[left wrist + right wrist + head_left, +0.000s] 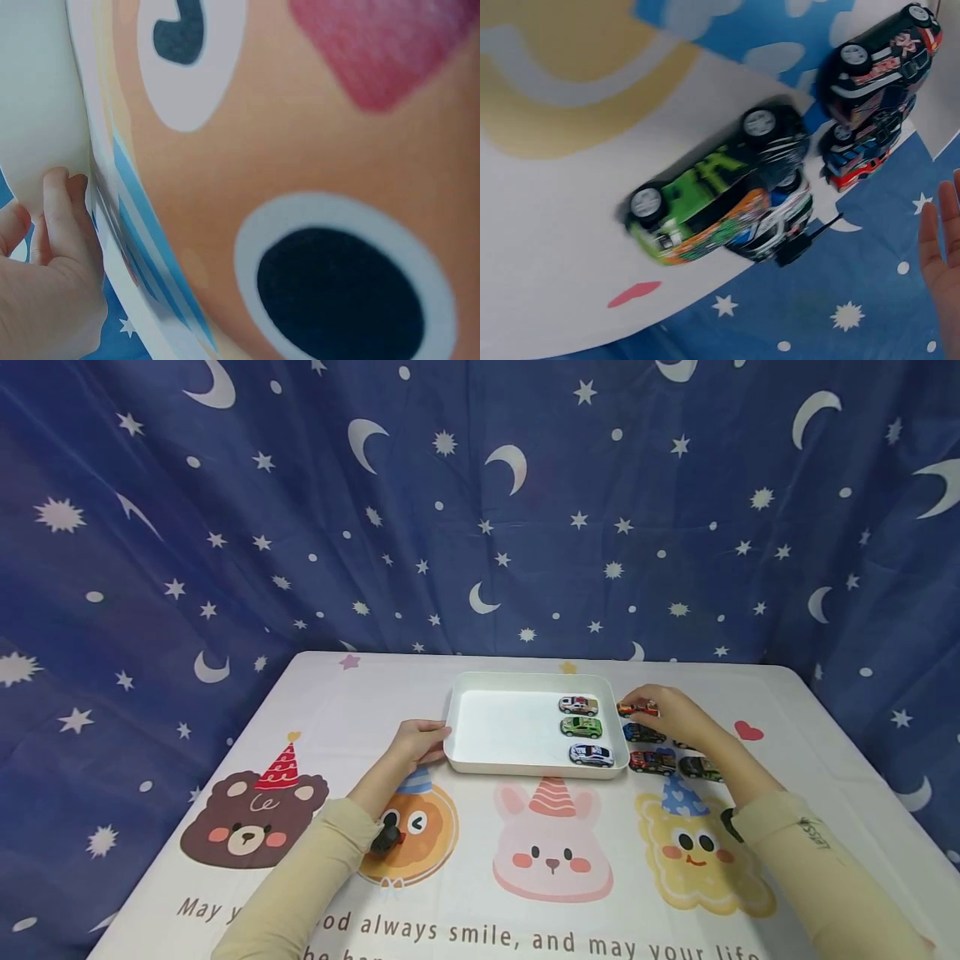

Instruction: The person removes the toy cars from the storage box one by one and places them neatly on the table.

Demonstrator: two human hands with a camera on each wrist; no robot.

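Note:
My left hand [417, 743] grips the left wall of a shallow white tray [487, 768]; in the left wrist view its fingers [64, 217] pinch that wall. Inside the tray, along its right side, sit a white-and-red toy car [578, 705], a green toy car [581, 727] and a white-and-blue toy car [591, 755]. Just beyond the tray's right wall, my right hand [667, 708] holds an orange toy car [637, 710] between its fingers, which partly cover it. Only some right-hand fingers [930, 244] show in the right wrist view, at the edge; the orange car is outside it.
Right of the tray stand more toy cars: a dark blue one [645, 733], a black-and-red one [652, 763], a green-and-black one [705, 191] and a white-and-blue one [784, 225] behind it. A printed cloth [465, 877] covers the table; a starry blue curtain [420, 527] hangs behind.

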